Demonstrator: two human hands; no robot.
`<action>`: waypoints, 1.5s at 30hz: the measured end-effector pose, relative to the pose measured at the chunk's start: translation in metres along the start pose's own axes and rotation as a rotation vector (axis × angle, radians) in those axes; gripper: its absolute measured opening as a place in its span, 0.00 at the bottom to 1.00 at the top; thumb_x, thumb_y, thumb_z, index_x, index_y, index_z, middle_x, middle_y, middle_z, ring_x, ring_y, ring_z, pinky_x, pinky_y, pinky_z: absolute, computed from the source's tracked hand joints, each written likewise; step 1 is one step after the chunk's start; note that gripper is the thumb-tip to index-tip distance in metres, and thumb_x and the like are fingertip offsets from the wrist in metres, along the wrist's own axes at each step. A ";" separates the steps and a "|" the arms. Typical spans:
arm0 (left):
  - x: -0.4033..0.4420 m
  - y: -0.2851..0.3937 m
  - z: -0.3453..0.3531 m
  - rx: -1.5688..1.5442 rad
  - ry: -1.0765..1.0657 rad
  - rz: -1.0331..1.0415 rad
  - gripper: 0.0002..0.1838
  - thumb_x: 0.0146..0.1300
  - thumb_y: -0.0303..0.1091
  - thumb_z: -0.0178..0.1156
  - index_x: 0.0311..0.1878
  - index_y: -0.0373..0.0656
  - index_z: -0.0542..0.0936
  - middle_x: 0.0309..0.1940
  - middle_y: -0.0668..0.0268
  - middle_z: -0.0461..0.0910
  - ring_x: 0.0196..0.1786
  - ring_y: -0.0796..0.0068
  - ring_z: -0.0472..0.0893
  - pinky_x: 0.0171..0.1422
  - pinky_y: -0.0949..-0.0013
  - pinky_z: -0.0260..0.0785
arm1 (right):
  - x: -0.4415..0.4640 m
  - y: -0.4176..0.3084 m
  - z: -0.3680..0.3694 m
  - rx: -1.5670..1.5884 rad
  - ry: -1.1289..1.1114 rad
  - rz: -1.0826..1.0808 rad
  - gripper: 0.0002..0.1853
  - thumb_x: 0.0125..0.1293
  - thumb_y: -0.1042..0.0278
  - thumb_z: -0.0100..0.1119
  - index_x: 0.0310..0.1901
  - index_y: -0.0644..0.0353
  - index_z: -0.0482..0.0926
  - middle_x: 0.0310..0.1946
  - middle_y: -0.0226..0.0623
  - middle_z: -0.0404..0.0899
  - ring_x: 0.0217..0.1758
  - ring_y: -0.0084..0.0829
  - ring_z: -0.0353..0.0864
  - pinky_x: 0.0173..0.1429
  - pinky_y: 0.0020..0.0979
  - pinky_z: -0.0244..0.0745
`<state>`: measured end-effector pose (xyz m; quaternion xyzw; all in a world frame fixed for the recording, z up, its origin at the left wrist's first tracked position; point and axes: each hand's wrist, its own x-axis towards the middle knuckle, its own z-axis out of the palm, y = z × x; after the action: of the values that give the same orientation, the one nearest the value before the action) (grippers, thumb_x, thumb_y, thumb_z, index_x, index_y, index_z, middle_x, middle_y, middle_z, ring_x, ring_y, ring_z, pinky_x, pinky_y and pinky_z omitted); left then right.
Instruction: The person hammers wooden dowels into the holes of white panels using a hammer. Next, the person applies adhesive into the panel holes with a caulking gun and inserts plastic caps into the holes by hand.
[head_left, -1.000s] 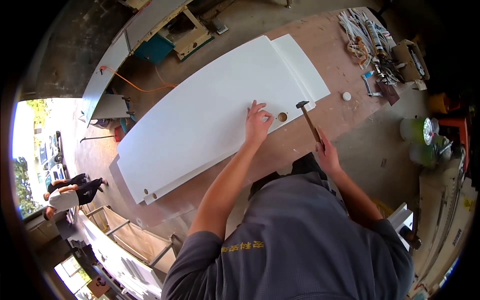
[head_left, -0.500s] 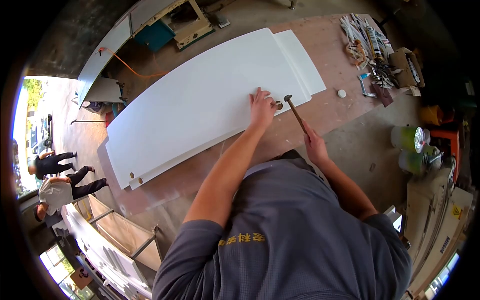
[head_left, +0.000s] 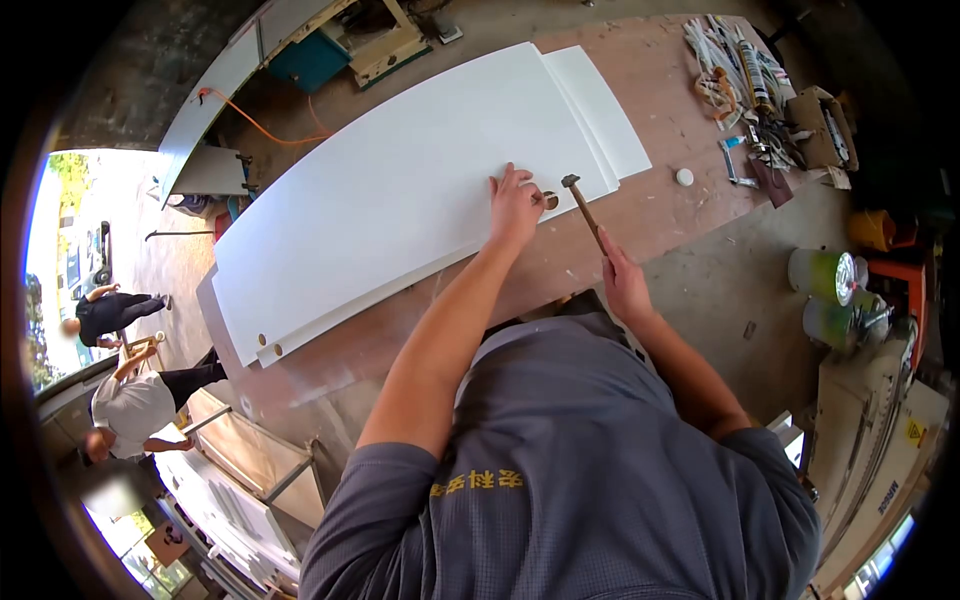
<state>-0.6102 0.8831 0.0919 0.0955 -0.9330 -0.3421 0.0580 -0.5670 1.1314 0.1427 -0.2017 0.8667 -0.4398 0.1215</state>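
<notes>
A large white panel [head_left: 400, 190] with one curved long edge lies on the brown worktable [head_left: 690, 225], over a second white panel [head_left: 597, 95] that shows past its right end. My left hand [head_left: 514, 210] rests on the upper panel, thumb and forefinger pinched together beside a round brown hole [head_left: 550, 201] near the front edge. Whatever sits between those fingertips is too small to make out. Wrapped round a wooden handle, my right hand [head_left: 626, 283] grips a hammer [head_left: 583, 205]. The hammer's dark head hangs just right of the hole, apart from the panel.
Smaller round holes [head_left: 278, 350] mark the panel's left end. On the table's right lie a white round lid [head_left: 684, 177], a clamp [head_left: 733, 160], several tubes and a cardboard box [head_left: 822, 130]. Paint cans [head_left: 822, 275] stand at right. Two people are at far left.
My left hand has shifted slightly left along the hole, and the hammer head has risen a little to the left. At far left, both people have moved.
</notes>
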 end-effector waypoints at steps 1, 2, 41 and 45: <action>0.001 0.001 -0.001 0.000 0.003 -0.002 0.03 0.54 0.31 0.69 0.27 0.46 0.84 0.56 0.65 0.76 0.76 0.52 0.63 0.80 0.36 0.44 | 0.000 -0.002 -0.001 0.009 0.028 0.000 0.29 0.72 0.76 0.49 0.74 0.49 0.64 0.38 0.53 0.76 0.37 0.53 0.78 0.45 0.43 0.75; 0.001 0.002 -0.002 0.005 -0.003 -0.005 0.03 0.55 0.30 0.69 0.28 0.46 0.84 0.57 0.65 0.76 0.75 0.52 0.63 0.80 0.36 0.45 | 0.001 0.001 0.000 0.009 0.026 -0.002 0.29 0.72 0.76 0.49 0.74 0.49 0.64 0.38 0.53 0.76 0.37 0.53 0.78 0.45 0.43 0.75; -0.024 -0.021 -0.022 -0.040 0.029 -0.119 0.05 0.54 0.31 0.70 0.28 0.44 0.83 0.63 0.60 0.73 0.75 0.47 0.63 0.75 0.50 0.61 | 0.010 0.018 0.009 -0.017 -0.039 -0.033 0.31 0.72 0.75 0.49 0.75 0.42 0.62 0.36 0.57 0.78 0.37 0.55 0.81 0.43 0.48 0.74; -0.021 -0.023 -0.018 -0.035 0.055 -0.106 0.05 0.54 0.31 0.70 0.28 0.44 0.83 0.62 0.60 0.74 0.74 0.46 0.63 0.76 0.50 0.60 | 0.011 0.006 0.011 -0.004 -0.169 0.001 0.28 0.73 0.78 0.48 0.74 0.52 0.66 0.52 0.62 0.78 0.54 0.51 0.83 0.55 0.36 0.77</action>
<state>-0.5836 0.8594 0.0902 0.1532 -0.9186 -0.3580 0.0670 -0.5741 1.1219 0.1309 -0.2380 0.8544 -0.4194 0.1938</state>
